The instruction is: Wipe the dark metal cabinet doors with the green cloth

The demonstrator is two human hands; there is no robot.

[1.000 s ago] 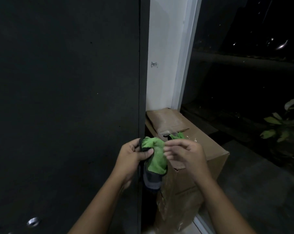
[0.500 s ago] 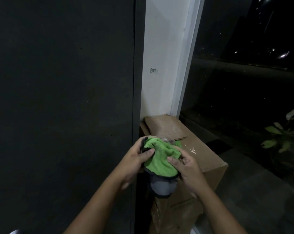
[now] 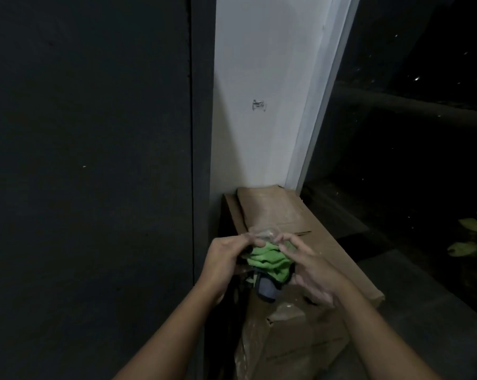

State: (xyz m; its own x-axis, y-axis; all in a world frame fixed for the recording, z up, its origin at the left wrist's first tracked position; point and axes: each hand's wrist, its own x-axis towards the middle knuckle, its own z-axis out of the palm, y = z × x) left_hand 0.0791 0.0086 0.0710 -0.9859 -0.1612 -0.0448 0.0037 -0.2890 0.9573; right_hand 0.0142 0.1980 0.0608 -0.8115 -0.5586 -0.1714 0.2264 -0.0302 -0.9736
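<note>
Preparation step: at lower centre, left hand (image 3: 223,259) and right hand (image 3: 312,268) each close their grip on the bunched green cloth (image 3: 270,259), clear of the dark cabinet door (image 3: 89,160) at left; next move, judged: press cloth onto door.

green cloth (image 3: 270,260): bunched, bright green, a grey part hanging below; pinched between my left hand (image 3: 223,259) and my right hand (image 3: 311,270).
cabinet door (image 3: 89,160): dark, matte, upright, filling my left side, near the cloth.
</note>
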